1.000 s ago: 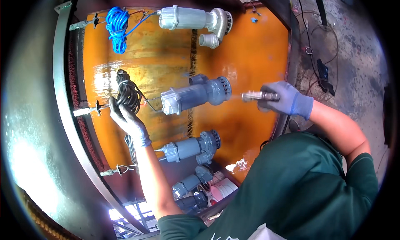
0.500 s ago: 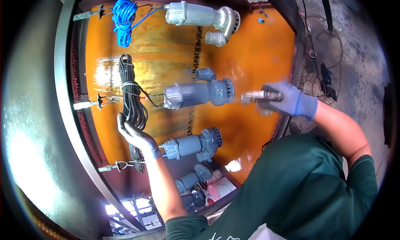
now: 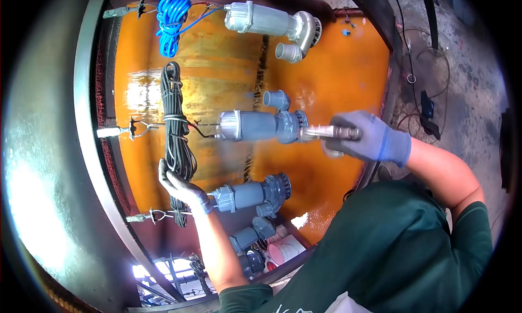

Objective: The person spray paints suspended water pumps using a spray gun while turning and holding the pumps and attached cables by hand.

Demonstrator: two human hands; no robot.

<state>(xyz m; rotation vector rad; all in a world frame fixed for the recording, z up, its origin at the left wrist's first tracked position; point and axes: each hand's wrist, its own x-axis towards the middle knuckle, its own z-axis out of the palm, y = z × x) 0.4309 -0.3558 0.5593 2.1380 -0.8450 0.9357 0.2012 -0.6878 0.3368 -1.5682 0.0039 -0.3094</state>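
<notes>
My gloved right hand (image 3: 364,136) is closed around a metal spray gun (image 3: 329,132), its nozzle just right of the middle grey submersible pump (image 3: 255,125). Fine mist blurs that pump's surroundings. At the left, my gloved left hand (image 3: 186,192) is at the lower end of a coil of black cable (image 3: 175,117), fingers bent around its side. A thin lead joins this coil to the middle pump. Below is a blue-grey pump (image 3: 250,194), close to my left wrist; above lies a paler silver pump (image 3: 266,22) with a coil of blue cable (image 3: 171,22).
Metal hooks (image 3: 130,129) line up beside a curved steel rail (image 3: 89,95) at the left. Behind the pumps stands an orange-coated panel (image 3: 331,68). More pumps (image 3: 244,238) and a pink bucket (image 3: 280,251) are at the lower middle. A hose (image 3: 410,52) hangs over the floor at right.
My right hand has brought the spray gun left, closer to the middle pump's end. My left hand has shifted slightly right and down with the black cable. The view has shifted a little.
</notes>
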